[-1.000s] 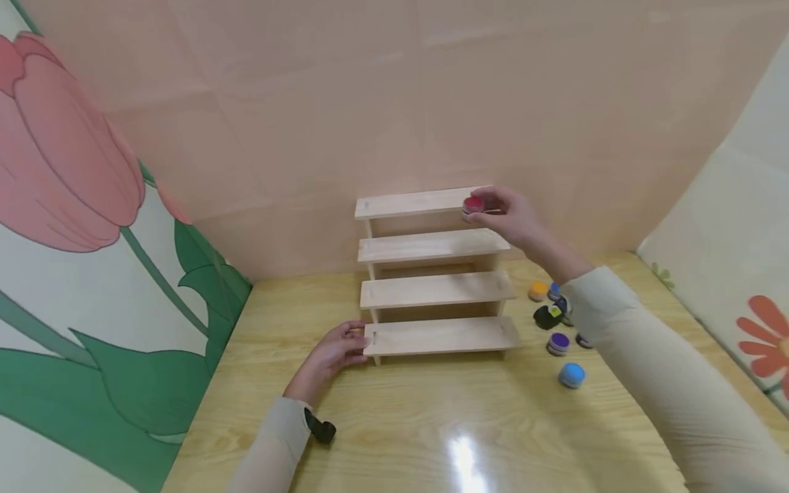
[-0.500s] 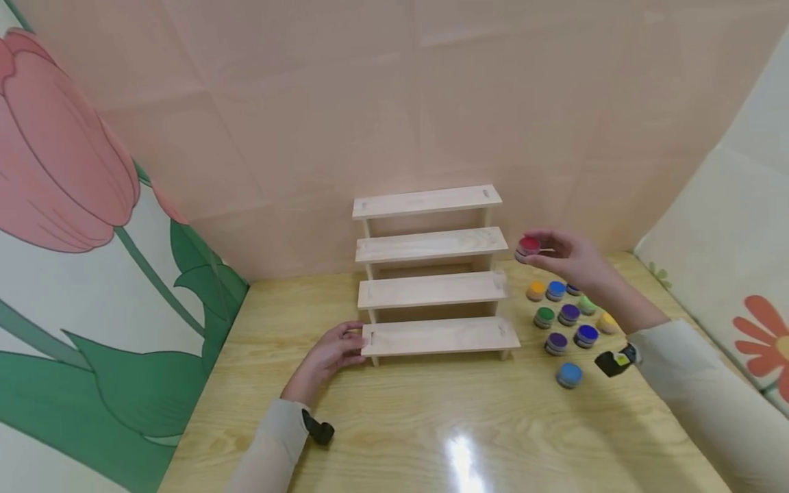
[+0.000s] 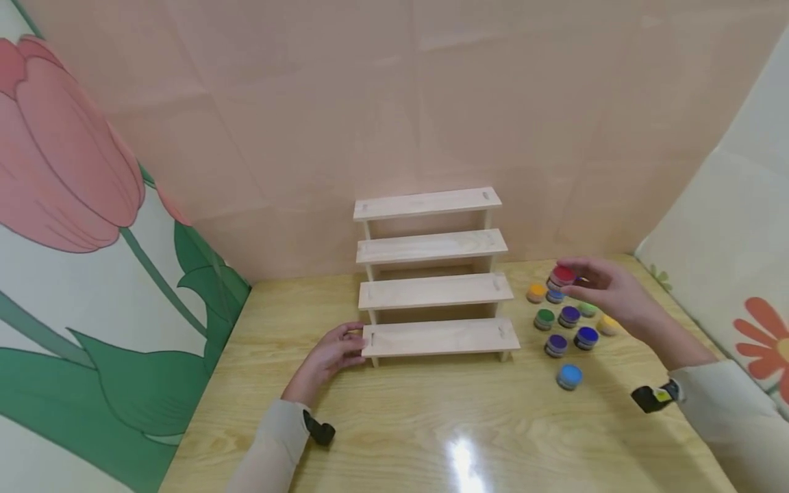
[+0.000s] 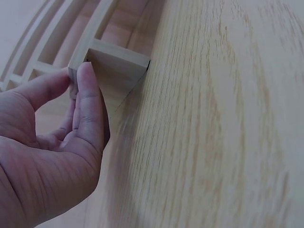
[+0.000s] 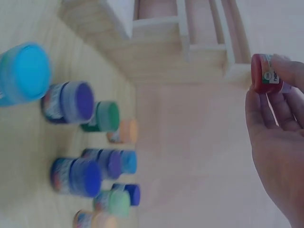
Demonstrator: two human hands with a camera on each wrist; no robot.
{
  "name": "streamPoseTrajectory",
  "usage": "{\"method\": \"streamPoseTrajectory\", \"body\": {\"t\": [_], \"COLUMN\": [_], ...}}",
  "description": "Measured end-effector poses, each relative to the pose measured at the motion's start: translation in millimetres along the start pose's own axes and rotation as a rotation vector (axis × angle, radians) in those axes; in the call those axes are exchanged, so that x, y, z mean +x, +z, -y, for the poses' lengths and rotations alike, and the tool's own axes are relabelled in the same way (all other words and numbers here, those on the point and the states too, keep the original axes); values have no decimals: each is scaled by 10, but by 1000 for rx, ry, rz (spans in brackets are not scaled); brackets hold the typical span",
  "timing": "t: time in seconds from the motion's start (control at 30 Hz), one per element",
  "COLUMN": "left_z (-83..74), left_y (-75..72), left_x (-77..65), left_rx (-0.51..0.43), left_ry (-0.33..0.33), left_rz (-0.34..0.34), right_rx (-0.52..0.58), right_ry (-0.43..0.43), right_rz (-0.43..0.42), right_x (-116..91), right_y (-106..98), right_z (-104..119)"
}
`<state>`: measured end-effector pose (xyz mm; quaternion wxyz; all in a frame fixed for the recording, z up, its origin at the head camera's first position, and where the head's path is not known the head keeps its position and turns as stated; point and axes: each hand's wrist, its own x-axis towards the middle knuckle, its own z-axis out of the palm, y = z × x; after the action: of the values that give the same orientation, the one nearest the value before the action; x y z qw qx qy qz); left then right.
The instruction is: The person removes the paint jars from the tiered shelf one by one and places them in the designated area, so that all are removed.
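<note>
In the head view, a small paint jar with a red lid is pinched between the fingertips and thumb of my right hand. That hand is raised over the far part of the jar group, to the right of a pale wooden four-step rack. The right wrist view shows the red jar tilted sideways in that frame, its label partly covered by the thumb. My left hand grips the left end of the rack's lowest board; in the left wrist view, thumb and fingers pinch the board end.
Several paint jars stand right of the rack: light blue, purple, dark blue, green, orange and yellow among them. A pink backdrop rises behind the wooden table.
My right hand has carried the red jar from the top step rightward and down to above the other jars. My left hand keeps its hold on the lowest board.
</note>
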<state>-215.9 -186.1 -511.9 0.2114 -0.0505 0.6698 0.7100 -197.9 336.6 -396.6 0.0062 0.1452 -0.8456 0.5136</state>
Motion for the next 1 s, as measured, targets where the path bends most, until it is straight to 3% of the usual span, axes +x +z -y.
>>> {"method": "streamPoseTrajectory", "body": {"t": [0.43,0.73,1.0], "left_z": [-6,-25,6], "left_y": [2,3,-11], "left_x": [2,-11,6], "left_rx": [-4,-8,-5], "left_ry": [-7,-5,-5], "left_rz": [-7,-1,9], "right_rx": [-38,-70,-17], "right_ry": [-8,49,98], "right_rz": [76,69,95], "right_x": [-394,-588,-720], "right_y": [-156,-210,-194], "right_z": [-361,-539,-741]}}
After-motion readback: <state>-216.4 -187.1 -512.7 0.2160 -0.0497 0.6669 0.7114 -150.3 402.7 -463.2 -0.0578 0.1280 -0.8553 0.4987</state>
